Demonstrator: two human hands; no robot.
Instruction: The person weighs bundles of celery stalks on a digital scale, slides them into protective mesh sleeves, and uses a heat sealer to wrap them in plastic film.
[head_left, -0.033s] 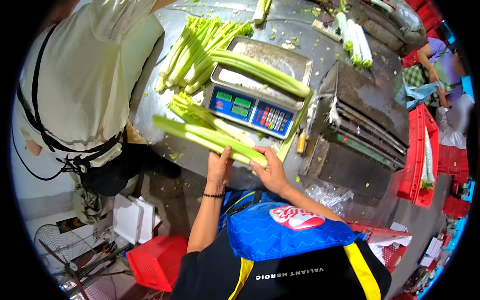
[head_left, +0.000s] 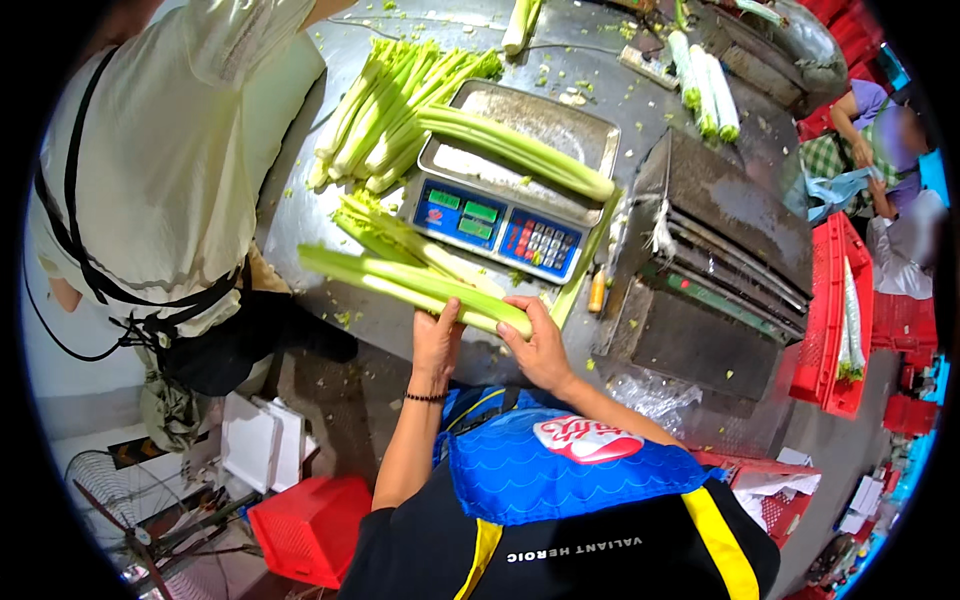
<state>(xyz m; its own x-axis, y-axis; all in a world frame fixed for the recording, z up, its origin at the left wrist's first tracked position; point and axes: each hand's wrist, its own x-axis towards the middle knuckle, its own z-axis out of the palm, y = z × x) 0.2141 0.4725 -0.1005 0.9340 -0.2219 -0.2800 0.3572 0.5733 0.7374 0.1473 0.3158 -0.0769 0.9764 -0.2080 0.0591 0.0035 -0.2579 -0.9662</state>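
Both hands hold a bunch of green celery (head_left: 405,285) level above the metal table's front edge. My left hand (head_left: 436,345) grips it from below, thumb along the near side, fingers mostly hidden. My right hand (head_left: 541,350) is closed round the pale root end. The leafy end points left. Just beyond it lie loose celery stalks (head_left: 385,235) in front of a blue-fronted digital scale (head_left: 495,228). Another celery bunch (head_left: 520,148) rests across the scale's pan. A larger celery pile (head_left: 395,110) lies to the scale's left.
A yellow-handled tool (head_left: 597,290) lies right of the scale, beside a dark metal machine (head_left: 725,240). Leeks (head_left: 708,85) lie at the back right. A person in a cream top (head_left: 170,160) stands close on the left. Red crates (head_left: 310,530) stand on the floor.
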